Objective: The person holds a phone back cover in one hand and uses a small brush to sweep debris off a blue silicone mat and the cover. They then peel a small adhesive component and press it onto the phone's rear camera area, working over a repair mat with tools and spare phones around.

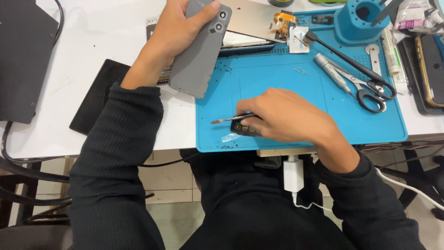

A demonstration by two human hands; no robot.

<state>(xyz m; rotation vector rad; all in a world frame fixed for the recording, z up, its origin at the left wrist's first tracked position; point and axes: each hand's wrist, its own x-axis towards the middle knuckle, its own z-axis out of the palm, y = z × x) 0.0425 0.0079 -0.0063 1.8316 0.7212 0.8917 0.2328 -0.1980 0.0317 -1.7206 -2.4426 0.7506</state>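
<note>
My left hand [178, 30] grips a grey phone back cover [201, 53] with two camera holes, holding it tilted above the left edge of the blue work mat [286, 78]. My right hand [284, 115] rests low on the mat and pinches thin metal tweezers [226, 120], their tip pointing left. Under the fingers of that hand lies a small black camera-module part [244, 129], and a scrap of clear film [230, 137] lies just in front of it. Small dark crumbs are scattered on the mat.
An opened phone body with an orange flex cable [259, 28] lies at the mat's top. Scissors [370, 90], a silver screwdriver [330, 71], a blue tool holder [358, 18] and another phone [432, 69] sit right. A black slab [95, 95] lies left; a white charger [293, 176] hangs below.
</note>
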